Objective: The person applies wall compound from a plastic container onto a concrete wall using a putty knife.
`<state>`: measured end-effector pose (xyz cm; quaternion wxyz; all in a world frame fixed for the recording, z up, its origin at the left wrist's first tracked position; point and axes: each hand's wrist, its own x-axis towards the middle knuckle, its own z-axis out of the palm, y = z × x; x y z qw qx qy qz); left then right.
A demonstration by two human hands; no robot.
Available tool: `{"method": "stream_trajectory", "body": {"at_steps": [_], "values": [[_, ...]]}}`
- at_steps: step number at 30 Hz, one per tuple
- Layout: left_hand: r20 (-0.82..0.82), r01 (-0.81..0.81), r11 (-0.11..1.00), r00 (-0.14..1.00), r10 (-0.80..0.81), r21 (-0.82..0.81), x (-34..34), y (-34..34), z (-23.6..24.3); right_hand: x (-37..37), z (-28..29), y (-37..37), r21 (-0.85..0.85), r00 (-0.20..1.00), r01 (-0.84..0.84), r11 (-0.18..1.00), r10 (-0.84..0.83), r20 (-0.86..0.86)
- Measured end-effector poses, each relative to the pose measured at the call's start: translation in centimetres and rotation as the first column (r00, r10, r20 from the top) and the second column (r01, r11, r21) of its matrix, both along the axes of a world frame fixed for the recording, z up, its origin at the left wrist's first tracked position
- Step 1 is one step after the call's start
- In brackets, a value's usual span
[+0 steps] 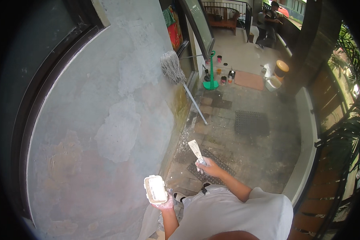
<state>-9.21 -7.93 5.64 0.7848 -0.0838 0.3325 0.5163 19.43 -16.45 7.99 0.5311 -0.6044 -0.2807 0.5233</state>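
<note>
My left hand (164, 202) holds a small white rectangular plastic container (156, 189) with white paste in it, close beside the patched grey-blue wall (112, 132). My right hand (208, 168) grips a white, paste-smeared putty knife (195, 149) upright by its handle, to the right of the container and over the paved floor. Both hands carry white smears.
A mop (174, 68) leans on the wall. A green long-handled tool (210, 84) stands among small cans, near a pink mat (248, 80) and buckets (281, 69). A dark mat (251, 122) lies midfloor. Another person (268, 24) stands at the far end; a railing runs right.
</note>
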Motion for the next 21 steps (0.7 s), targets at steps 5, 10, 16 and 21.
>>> {"method": "stream_trajectory", "body": {"at_steps": [5, 10, 16, 21], "values": [[0.070, -0.078, 0.996, 0.994, 0.082, -0.051, 0.4, 0.2, -0.2, -0.4, 0.7, 1.2, 0.062, 0.999, 0.031, 0.998, -0.030, -0.022], [0.018, -0.079, 0.997, 0.997, 0.078, 0.018, 1.4, 0.5, -0.1, -2.1, 1.8, 1.0, -0.007, 0.995, -0.073, 0.997, 0.073, 0.062], [0.081, 0.028, 0.979, 0.996, -0.045, 0.201, -0.1, 1.2, 1.0, -6.6, 4.5, 4.5, 0.032, 0.977, -0.205, 0.978, 0.203, 0.065], [0.194, -0.148, 0.975, 0.974, 0.115, 0.166, -1.1, 2.4, 3.5, -9.4, 5.1, 5.5, 0.042, 0.971, -0.239, 0.970, 0.238, 0.020]]}}
